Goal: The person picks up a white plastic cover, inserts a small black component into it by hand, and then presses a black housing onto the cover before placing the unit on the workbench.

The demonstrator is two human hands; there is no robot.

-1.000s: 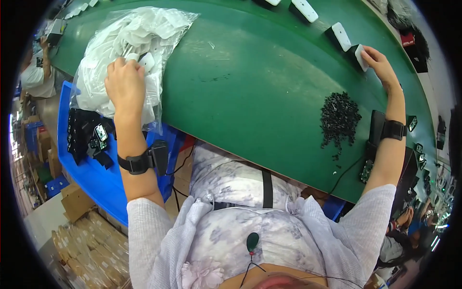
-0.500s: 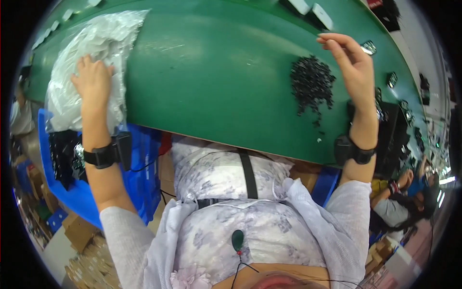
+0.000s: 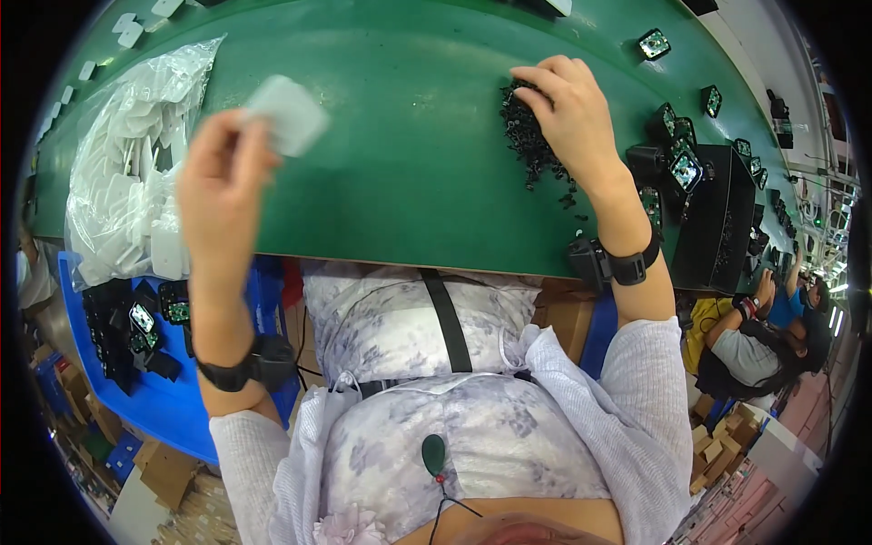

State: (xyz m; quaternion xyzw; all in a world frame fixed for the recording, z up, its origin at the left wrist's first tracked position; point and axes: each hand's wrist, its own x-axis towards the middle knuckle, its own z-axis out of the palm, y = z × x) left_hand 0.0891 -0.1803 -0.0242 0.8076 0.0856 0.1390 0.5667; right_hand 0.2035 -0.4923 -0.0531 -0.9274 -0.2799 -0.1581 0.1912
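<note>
Between the thumb and fingers of my left hand [image 3: 222,186] is a thin, translucent white square plate [image 3: 295,116] with rounded corners, blurred by motion above the table. A clear plastic bag [image 3: 195,68] of similar white plates lies just left of that hand. My right hand [image 3: 574,113] is at the far side of a heap of tiny black parts [image 3: 527,136], its thumb and fingertips drawn together at the heap's edge. Whatever those fingertips hold is too small to make out.
The green table [image 3: 381,173] curves around me. On the right, black housings with circuit boards [image 3: 686,170] crowd by a black box [image 3: 722,227]. A blue bin [image 3: 173,413] with black parts stands below the bag. White pieces [image 3: 130,34] line the far left edge; people sit at right.
My left hand has come off the bag to the right, now carrying a white plate. My right hand has moved left and down from beside the black heap onto its edge.
</note>
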